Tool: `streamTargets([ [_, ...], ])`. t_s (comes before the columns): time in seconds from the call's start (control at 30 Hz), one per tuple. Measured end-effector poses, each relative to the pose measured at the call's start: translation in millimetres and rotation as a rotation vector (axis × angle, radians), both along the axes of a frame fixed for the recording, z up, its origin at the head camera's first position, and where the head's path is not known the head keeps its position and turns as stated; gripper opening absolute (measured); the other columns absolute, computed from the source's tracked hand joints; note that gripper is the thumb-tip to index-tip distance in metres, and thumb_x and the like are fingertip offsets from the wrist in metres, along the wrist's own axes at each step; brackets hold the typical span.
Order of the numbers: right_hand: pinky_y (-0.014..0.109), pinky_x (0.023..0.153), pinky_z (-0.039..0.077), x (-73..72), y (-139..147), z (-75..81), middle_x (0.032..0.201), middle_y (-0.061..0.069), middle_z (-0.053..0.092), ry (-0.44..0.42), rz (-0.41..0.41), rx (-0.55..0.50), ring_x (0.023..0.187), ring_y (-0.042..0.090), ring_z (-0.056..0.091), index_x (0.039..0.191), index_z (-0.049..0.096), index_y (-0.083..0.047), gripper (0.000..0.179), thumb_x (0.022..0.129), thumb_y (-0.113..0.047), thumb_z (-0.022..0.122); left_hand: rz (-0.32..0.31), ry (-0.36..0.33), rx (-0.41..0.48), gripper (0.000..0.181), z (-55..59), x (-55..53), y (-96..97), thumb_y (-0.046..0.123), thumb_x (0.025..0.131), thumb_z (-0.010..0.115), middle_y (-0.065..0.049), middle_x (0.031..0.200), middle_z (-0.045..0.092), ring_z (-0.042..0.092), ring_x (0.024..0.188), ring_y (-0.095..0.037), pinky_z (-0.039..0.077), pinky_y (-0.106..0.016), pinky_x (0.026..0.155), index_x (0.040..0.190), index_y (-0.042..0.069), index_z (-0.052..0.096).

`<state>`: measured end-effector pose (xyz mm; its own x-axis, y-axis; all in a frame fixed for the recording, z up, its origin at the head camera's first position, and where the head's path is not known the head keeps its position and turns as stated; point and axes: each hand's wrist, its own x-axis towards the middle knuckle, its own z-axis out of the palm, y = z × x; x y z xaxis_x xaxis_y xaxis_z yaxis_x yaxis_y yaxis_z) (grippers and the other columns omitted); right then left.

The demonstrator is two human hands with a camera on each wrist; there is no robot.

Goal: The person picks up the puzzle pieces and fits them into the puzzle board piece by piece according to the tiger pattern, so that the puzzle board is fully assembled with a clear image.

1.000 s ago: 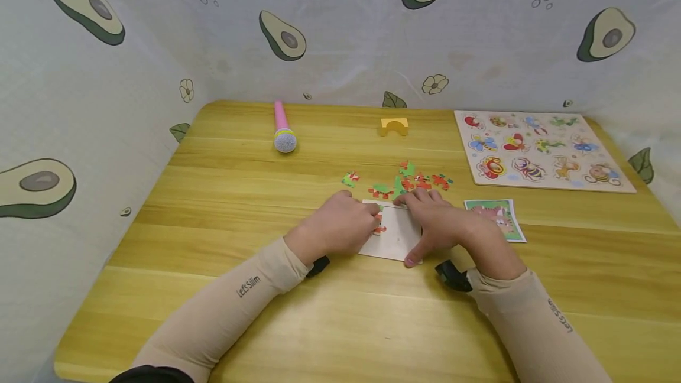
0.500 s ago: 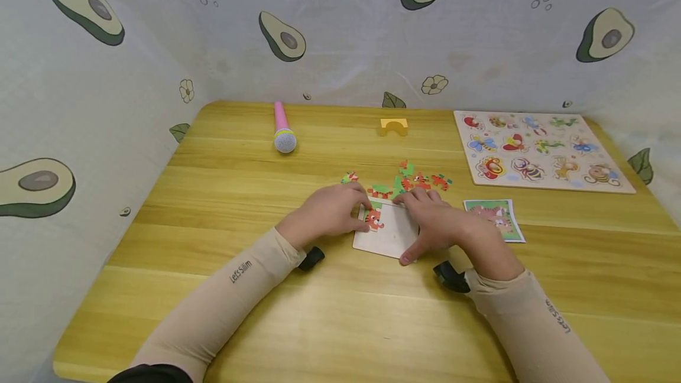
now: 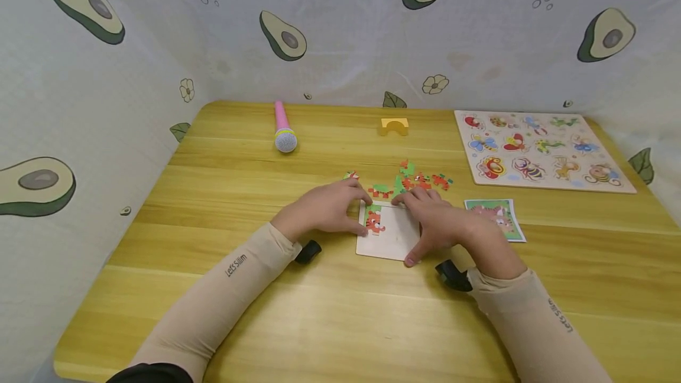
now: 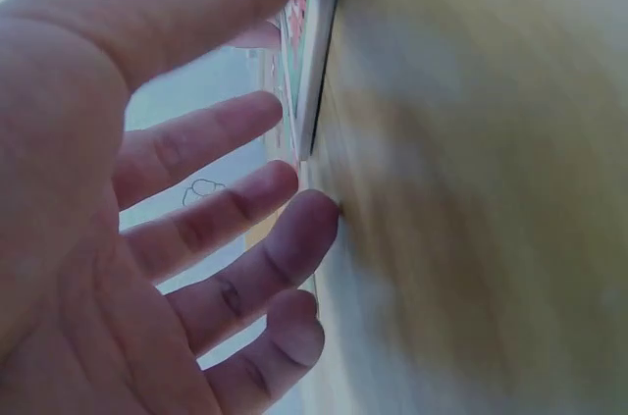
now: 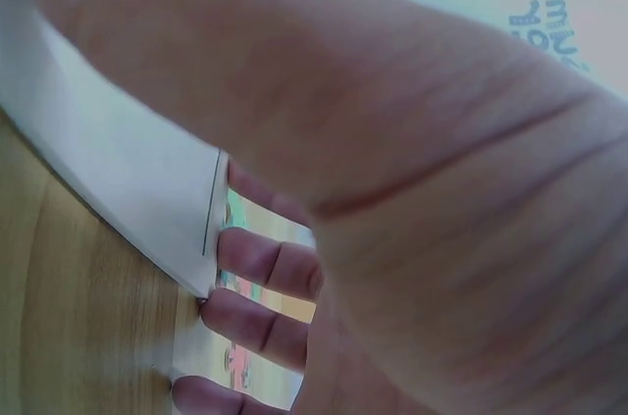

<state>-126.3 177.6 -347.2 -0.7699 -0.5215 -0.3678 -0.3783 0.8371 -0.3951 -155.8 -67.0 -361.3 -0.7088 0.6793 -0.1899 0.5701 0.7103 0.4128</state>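
A small pale puzzle board (image 3: pixel 394 234) lies on the table, with joined tiger puzzle pieces (image 3: pixel 375 221) at its upper left. My right hand (image 3: pixel 438 220) holds the board's right side, thumb at the near corner and fingers at the far one. At the left edge rests my left hand (image 3: pixel 327 208), its thumb touching the board; its other fingers (image 4: pixel 221 130) are spread and loosely bent in the left wrist view. Loose red and green puzzle pieces (image 3: pixel 422 181) lie just beyond the board. One piece (image 3: pixel 351 175) is partly hidden behind the left hand.
A small tiger picture card (image 3: pixel 495 219) lies right of the right hand. Farther back are a large insect puzzle board (image 3: pixel 542 149), a yellow arch block (image 3: pixel 393 126) and a pink toy microphone (image 3: pixel 284 132). An avocado-print cloth hangs behind the table.
My left hand has drawn back leftward off the tiger pieces to the board's edge, and its fingers have spread. The board shifted slightly left, then partly back. My right hand keeps its hold.
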Motion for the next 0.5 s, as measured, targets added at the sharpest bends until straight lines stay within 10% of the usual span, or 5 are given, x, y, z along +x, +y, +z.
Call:
streamTargets([
  [0.5, 0.063, 0.103, 0.034, -1.7, 4.0, -0.8, 0.136, 0.017, 0.040, 0.024, 0.030, -0.015, 0.124, 0.041, 0.035, 0.143, 0.041, -0.007, 0.111, 0.060, -0.063, 0.090, -0.036, -0.072, 0.049, 0.075, -3.3, -3.3, -3.3, 0.046, 0.077, 0.087, -0.001, 0.132, 0.050, 0.051, 0.119, -0.015, 0.042, -0.031, 0.103, 0.137, 0.011, 0.060],
])
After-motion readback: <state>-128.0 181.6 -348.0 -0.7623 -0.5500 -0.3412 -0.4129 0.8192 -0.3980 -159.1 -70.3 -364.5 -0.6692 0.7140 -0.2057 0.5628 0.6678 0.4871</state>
